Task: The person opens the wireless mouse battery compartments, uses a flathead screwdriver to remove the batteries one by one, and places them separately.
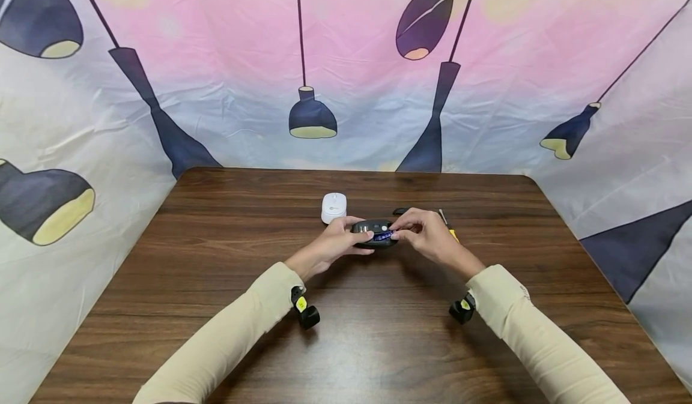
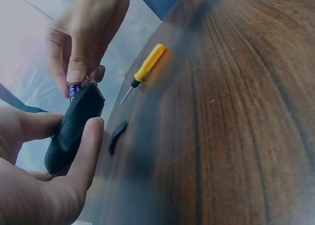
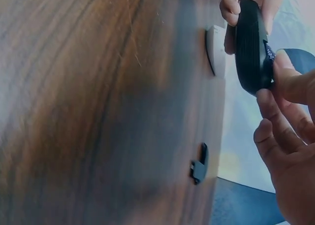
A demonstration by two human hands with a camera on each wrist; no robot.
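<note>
A black computer mouse (image 1: 373, 224) is held above the table with its underside up and its battery compartment uncovered. My left hand (image 1: 331, 243) grips it by the sides, the thumb lying over the underside. In the compartment shows a blue battery (image 1: 383, 236). The thumb and fingers of my right hand (image 1: 432, 235) pinch that battery at the mouse's right end. From the left wrist view, the battery (image 2: 73, 91) sticks out past the mouse's edge (image 2: 74, 131). How far it sits inside is hidden by the mouse's body.
Behind my left hand a white mouse (image 1: 334, 206) stands on the brown wooden table (image 1: 243, 224). A small black cover (image 2: 118, 137) lies on the tabletop beyond my right hand. Near it rests a screwdriver with a yellow handle (image 2: 150, 62). A printed cloth (image 1: 248, 74) hangs behind the table.
</note>
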